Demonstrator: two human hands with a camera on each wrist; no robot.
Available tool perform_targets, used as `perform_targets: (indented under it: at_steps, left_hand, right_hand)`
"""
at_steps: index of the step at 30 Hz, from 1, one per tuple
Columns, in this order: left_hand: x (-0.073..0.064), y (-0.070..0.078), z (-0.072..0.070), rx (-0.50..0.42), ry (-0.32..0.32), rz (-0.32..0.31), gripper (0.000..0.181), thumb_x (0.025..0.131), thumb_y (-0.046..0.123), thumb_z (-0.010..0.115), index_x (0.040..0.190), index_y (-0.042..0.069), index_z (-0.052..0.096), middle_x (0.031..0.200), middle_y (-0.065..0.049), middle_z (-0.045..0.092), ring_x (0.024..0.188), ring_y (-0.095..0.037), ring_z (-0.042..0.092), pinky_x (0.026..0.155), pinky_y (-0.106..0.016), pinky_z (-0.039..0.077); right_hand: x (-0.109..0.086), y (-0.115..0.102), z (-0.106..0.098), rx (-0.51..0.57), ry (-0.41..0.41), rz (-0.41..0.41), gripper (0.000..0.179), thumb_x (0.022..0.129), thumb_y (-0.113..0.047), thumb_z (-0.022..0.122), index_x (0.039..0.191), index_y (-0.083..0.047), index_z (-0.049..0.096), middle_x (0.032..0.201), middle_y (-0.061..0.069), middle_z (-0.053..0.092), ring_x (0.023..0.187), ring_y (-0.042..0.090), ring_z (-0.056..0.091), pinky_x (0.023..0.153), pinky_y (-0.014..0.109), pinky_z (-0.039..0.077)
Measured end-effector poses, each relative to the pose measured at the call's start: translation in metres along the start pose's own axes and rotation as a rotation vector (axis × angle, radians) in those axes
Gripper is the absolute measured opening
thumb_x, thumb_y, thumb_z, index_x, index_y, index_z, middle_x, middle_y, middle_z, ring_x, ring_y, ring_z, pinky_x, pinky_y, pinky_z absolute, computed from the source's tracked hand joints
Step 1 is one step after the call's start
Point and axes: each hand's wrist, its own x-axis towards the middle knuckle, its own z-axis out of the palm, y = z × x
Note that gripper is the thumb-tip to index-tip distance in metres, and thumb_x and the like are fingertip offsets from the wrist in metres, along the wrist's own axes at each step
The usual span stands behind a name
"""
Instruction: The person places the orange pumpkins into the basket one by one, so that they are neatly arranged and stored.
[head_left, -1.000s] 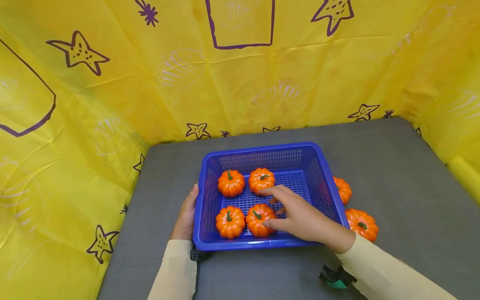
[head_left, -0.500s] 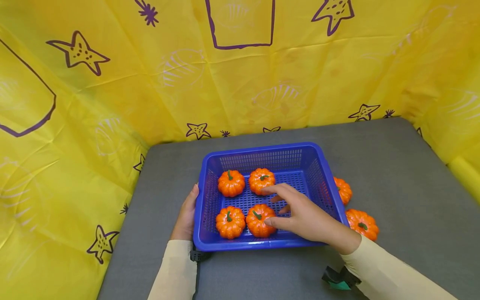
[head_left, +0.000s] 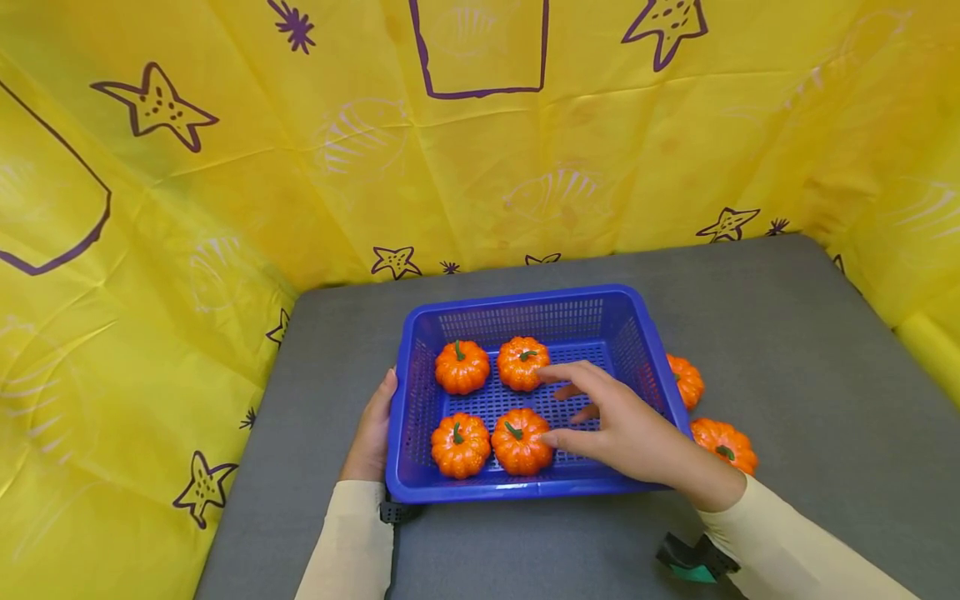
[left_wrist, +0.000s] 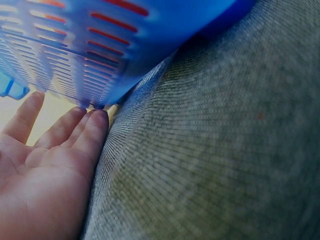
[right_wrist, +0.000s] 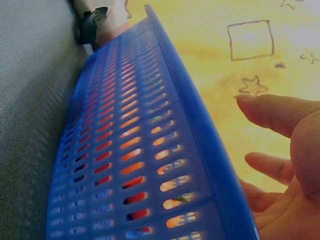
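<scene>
A blue plastic basket (head_left: 540,490) sits on the grey table with several small orange pumpkins inside, among them a front right pumpkin (head_left: 519,448) and a back right pumpkin (head_left: 519,364). My left hand (head_left: 370,437) lies along the basket's left side. In the left wrist view its fingers (left_wrist: 89,135) are extended, tips against the slotted wall. My right hand (head_left: 622,429) hovers over the basket's right half, fingers spread and nothing held. Its thumb overlaps the front right pumpkin's edge, and its forefinger reaches near the back right one.
Outside the basket's right wall lie two more pumpkins, a rear one (head_left: 686,383) partly hidden by the rim and a nearer one (head_left: 723,446). A yellow printed cloth (head_left: 480,167) hangs behind and beside the grey table (head_left: 810,358).
My right hand has drifted a little to the right, its thumb and forefinger pulling back from the pumpkins. The left hand, basket and pumpkins have stayed put.
</scene>
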Motion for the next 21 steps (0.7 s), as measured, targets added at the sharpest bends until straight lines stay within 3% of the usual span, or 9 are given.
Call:
perform_targets:
  at_steps: [11, 21]
  left_hand:
    - [-0.001, 0.000, 0.001, -0.006, -0.012, -0.001, 0.066, 0.111, 0.064, 0.049, 0.154, 0.013, 0.050, 0.126, -0.010, 0.072, 0.104, -0.023, 0.072, 0.088, -0.039, 0.062]
    - [-0.001, 0.000, 0.000, 0.013, 0.009, -0.008, 0.069, 0.110, 0.066, 0.050, 0.155, 0.014, 0.051, 0.127, -0.009, 0.072, 0.104, -0.023, 0.072, 0.088, -0.039, 0.062]
  right_hand:
    - [-0.010, -0.002, -0.011, 0.005, 0.045, 0.016, 0.063, 0.097, -0.023, 0.088, 0.152, -0.016, 0.058, 0.146, 0.004, 0.060, 0.122, 0.023, 0.065, 0.094, 0.045, 0.060]
    - [-0.020, 0.000, -0.024, 0.042, 0.093, -0.003, 0.062, 0.097, -0.013, 0.086, 0.152, -0.013, 0.058, 0.149, 0.007, 0.059, 0.124, 0.028, 0.064, 0.091, 0.038, 0.060]
